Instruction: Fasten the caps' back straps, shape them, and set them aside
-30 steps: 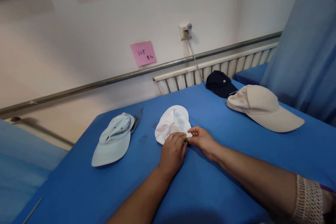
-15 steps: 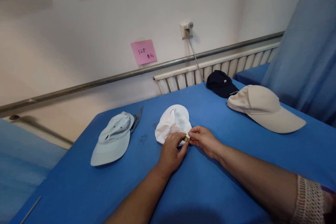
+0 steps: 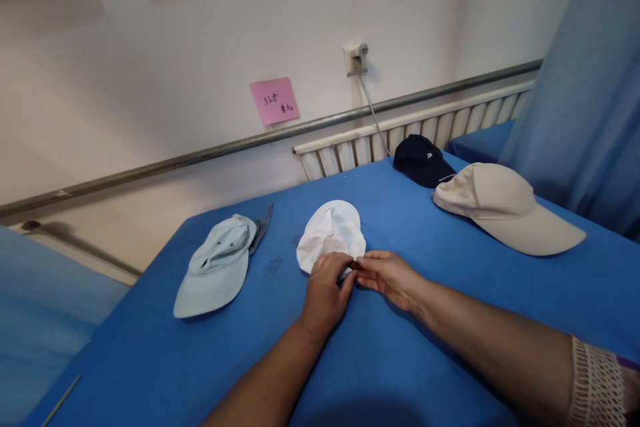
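A white baseball cap [image 3: 331,232] lies on the blue cloth in front of me, its brim pointing away. My left hand [image 3: 327,287] is closed on the cap's near edge, thumb and fingers pinching the back strap. My right hand [image 3: 385,275] meets it from the right, fingers closed at the strap's end. Between the fingertips shows a small dark brass-coloured buckle [image 3: 354,265]. The fingers partly cover the strap.
A pale blue cap [image 3: 220,263] rests at the left, a beige cap [image 3: 500,203] and a navy cap [image 3: 423,159] at the right. Behind the blue-covered table [image 3: 400,360] run a metal rail [image 3: 220,152] and a radiator [image 3: 430,127]. Blue curtains [image 3: 575,100] hang at the sides.
My right hand has turned slightly, its fingers now nearer the buckle and lower. The buckle looks darker and more covered than before. My left hand stays almost in place.
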Demonstrator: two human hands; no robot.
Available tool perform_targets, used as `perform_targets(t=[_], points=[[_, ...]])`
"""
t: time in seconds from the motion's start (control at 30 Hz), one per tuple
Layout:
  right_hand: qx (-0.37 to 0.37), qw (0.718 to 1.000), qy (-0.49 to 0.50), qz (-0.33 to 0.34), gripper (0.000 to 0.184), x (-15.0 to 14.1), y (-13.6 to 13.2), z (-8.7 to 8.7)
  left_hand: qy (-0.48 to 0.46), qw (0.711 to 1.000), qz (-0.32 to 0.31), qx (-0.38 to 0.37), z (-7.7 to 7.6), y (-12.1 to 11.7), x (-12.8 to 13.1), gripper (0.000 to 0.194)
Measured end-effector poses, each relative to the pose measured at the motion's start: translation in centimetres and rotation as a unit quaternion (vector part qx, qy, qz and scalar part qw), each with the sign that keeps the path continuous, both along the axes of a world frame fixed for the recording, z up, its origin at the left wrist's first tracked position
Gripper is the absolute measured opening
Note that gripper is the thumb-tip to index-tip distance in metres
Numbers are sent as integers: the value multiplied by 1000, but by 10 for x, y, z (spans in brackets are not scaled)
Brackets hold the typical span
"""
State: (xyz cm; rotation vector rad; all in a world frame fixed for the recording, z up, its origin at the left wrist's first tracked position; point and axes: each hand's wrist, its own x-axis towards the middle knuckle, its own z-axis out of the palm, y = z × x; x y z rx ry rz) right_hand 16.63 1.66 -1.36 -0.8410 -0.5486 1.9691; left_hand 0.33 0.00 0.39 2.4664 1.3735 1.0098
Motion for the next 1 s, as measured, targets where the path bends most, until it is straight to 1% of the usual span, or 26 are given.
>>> perform_targets(t=[0.1,0.17,0.27,0.37,0.43,0.57,0.67,0.73,0.87,1.0], points=[[73,996,-43,3,31,-2,-3,2,4,1000,3,6,4,-1,1,14],[107,991,-75,-15,32,-4,-3,3,-1,1000,-8,0,4,-2,1,16],[110,986,-112,-48,33,-8,-2,2,-27,999,-29,-16,1,-1,-1,26],[121,984,-126,-42,31,-8,1,0,-68,997,10,-18,-2,3,-4,33],[136,981,-132,-34,29,-8,2,-1,-62,997,29,-21,-3,7,-7,31],[156,979,-132,-22,28,-7,5,-3,-5,999,22,-26,-3,11,-9,23],[163,977,-137,-27,29,-7,5,-4,12,999,30,-34,-1,12,-9,15],[163,976,-143,-29,29,-8,6,-4,7,998,44,-42,-1,11,-9,8],[159,975,-155,-28,28,-9,8,-6,-19,996,70,-52,0,9,-7,10],[167,974,-152,-27,30,-9,9,-10,-47,995,58,-70,1,9,-6,10]])
